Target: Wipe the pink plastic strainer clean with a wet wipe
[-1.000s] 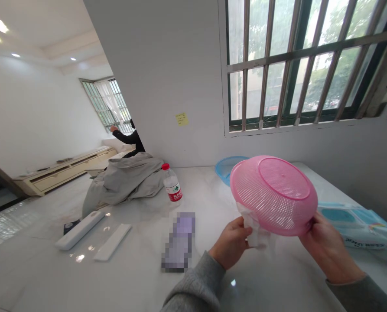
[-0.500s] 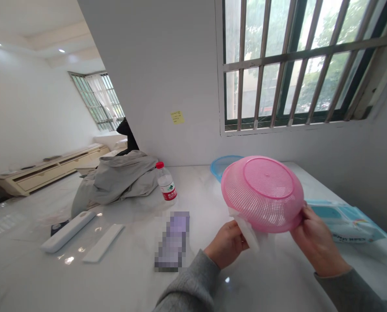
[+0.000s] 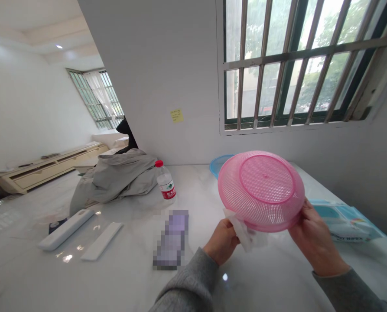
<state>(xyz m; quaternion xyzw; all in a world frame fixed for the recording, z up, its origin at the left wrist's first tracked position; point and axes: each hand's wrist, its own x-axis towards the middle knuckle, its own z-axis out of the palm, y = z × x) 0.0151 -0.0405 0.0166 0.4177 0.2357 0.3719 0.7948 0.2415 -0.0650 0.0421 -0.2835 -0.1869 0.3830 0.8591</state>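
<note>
A pink mesh basket (image 3: 261, 186) is held tilted above the white table, its round base turned toward me. My right hand (image 3: 313, 238) grips its right rim, thumb on the outside, the other fingers partly hidden behind it. My left hand (image 3: 222, 241) is closed on a white wet wipe (image 3: 243, 232) at the lower left edge of the basket. The wipe lies against the rim and partly hangs below it. Behind the pink basket a blue basket (image 3: 219, 164) stands on the table, mostly covered from view.
A blue wipes pack (image 3: 349, 221) lies at the right. Left of my hands are a blurred purple object (image 3: 171, 239), a red-capped water bottle (image 3: 166, 181), a grey cloth (image 3: 120, 177), a long white case (image 3: 66, 230) and a flat white strip (image 3: 102, 242). A barred window is above.
The pink basket has tipped a little more, showing more of its base. My left hand has shifted slightly left with the wipe, which now spreads wider under the rim.
</note>
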